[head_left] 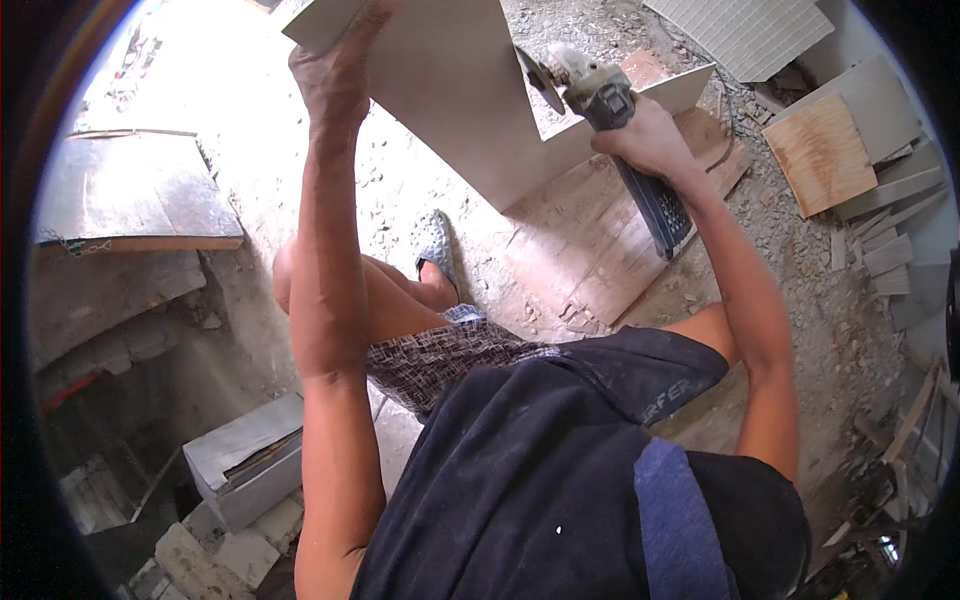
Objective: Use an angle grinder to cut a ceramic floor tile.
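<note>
One tile [440, 90], one grinder [610, 110], two hands

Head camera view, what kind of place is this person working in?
Probably a building or renovation site: an angle grinder cutting a large pale tile, rubble-strewn ground, and stacked tile offcuts.

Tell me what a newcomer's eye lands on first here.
At top centre, the right hand grips an angle grinder, its disc biting into a large pale tile. The left hand steadies the tile's upper left edge. Beneath lie a wooden board and a rubble-strewn floor.
</note>
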Available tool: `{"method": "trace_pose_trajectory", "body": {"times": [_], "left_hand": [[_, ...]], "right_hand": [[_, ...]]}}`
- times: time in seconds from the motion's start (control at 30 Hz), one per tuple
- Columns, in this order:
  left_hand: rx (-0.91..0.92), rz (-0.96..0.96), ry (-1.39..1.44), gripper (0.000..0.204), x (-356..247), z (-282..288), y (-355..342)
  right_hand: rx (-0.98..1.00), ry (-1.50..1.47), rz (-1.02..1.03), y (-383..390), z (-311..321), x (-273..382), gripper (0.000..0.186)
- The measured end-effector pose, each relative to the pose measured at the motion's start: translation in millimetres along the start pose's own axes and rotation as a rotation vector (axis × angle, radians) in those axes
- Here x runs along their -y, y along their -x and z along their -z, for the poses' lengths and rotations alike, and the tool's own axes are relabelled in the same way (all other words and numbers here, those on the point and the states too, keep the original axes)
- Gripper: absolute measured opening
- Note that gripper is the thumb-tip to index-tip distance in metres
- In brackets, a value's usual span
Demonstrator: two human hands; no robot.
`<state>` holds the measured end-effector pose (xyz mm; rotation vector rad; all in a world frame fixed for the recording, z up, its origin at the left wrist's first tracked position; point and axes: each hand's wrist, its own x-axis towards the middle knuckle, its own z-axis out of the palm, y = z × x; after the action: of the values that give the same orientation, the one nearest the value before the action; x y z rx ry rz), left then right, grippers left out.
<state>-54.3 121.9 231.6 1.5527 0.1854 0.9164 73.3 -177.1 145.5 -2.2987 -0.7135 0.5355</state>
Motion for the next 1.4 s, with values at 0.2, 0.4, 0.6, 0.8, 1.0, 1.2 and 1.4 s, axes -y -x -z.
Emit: {"method": "trace_pose_trajectory", "body": {"times": [0.2,0.4,0.6,0.8,1.0,1.2,1.4], "left_hand": [[-0.017,0.008,-0.002,0.043,1.8,2.3,0.8],[-0.02,-0.004,0.013,0.043,-3.4,-3.7,3.2],[0.014,0.018,-0.005,0.042,-4.8,-0.7,1.8],[0.008,0.002,0.003,0.042,-3.8,-4.4,1.6],[0.004,0.034,0.006,0.039,-11.3,-8.9,2.5],[-0.005,0.013,0.008,0.033,-1.7,0.1,-0.6],[-0.05,0.034,-0.023,0.026,-10.8,-6.0,8.2]], "right_hand": [[0.05,-0.207,-0.001,-8.2,21.8,35.7,0.042],[0.033,-0.193,0.005,-10.0,23.7,39.5,0.042],[0.094,-0.253,-0.07,-3.3,3.0,20.1,0.04],[0.065,-0.341,-0.077,4.7,-4.6,16.2,0.028],[0.105,-0.482,-0.061,7.0,17.8,44.1,0.026],[0.119,-0.48,-0.1,-3.6,40.4,69.4,0.029],[0.07,-0.474,0.034,-17.0,59.5,83.7,0.032]]}}
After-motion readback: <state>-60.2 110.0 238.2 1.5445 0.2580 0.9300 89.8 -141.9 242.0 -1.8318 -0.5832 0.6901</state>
